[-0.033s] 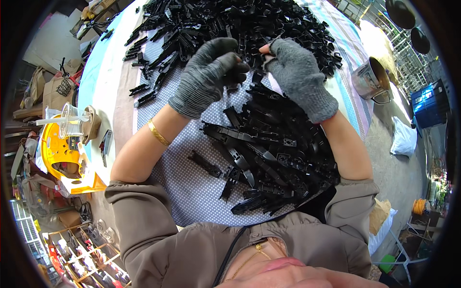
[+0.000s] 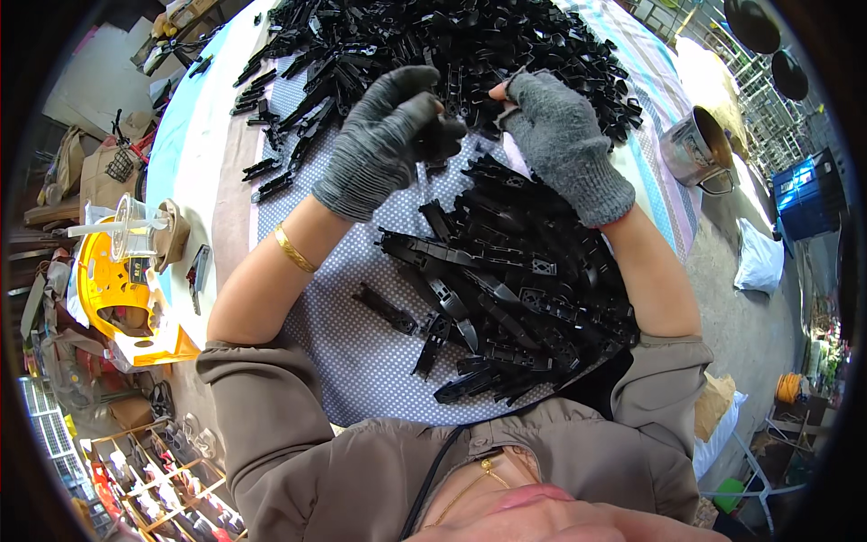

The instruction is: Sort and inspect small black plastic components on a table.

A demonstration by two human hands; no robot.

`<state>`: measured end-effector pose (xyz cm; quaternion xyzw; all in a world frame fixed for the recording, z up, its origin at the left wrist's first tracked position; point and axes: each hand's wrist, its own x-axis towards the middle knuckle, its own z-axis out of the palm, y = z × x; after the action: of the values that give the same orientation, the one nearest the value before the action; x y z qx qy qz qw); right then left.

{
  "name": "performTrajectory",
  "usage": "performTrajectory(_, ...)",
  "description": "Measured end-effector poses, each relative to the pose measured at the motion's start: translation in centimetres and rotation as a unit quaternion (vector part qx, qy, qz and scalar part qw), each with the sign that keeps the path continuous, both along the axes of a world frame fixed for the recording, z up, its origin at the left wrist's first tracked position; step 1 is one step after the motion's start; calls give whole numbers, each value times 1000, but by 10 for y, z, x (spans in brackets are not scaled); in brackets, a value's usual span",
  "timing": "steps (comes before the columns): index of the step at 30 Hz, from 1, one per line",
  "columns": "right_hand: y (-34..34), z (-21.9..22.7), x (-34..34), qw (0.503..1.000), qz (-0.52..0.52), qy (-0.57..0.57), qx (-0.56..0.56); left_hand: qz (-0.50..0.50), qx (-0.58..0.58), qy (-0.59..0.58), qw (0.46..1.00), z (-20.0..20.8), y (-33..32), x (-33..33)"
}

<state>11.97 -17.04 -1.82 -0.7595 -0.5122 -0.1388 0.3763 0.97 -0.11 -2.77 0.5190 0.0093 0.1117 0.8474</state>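
Note:
My left hand [image 2: 379,135], in a grey striped glove with dark fingertips, hovers at the near edge of a large heap of black plastic parts [image 2: 533,45]. Its fingers curl toward the thumb, and anything between them blends into the dark background. My right hand [image 2: 560,135] wears a grey knit glove with bare fingertips showing. Its thumb and fingers are pinched together, facing the left hand across a small gap; what they hold is hidden. Closer to me, under the right wrist, lies a second pile of long black plastic pieces [image 2: 506,298] on dotted cloth [image 2: 334,361].
A metal bucket [image 2: 695,149] stands at the table's right side. On the left are a yellow plastic stool [image 2: 99,289], a clear cup [image 2: 135,226] and a dark hand tool [image 2: 198,280]. A white sack [image 2: 759,257] lies on the floor at right.
My left hand has shifted slightly left, its upper fingers bent a little differently. The right hand has barely moved, and both piles look the same.

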Motion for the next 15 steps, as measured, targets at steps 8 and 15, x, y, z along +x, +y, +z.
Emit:
performTrajectory(8,-6,2,1,995,43,81,-42,-142,64,101,983,5,13,-5)
performTrajectory(15,-17,33,-9,919,44,381,-87,-142,200,80,966,18,0,-12)
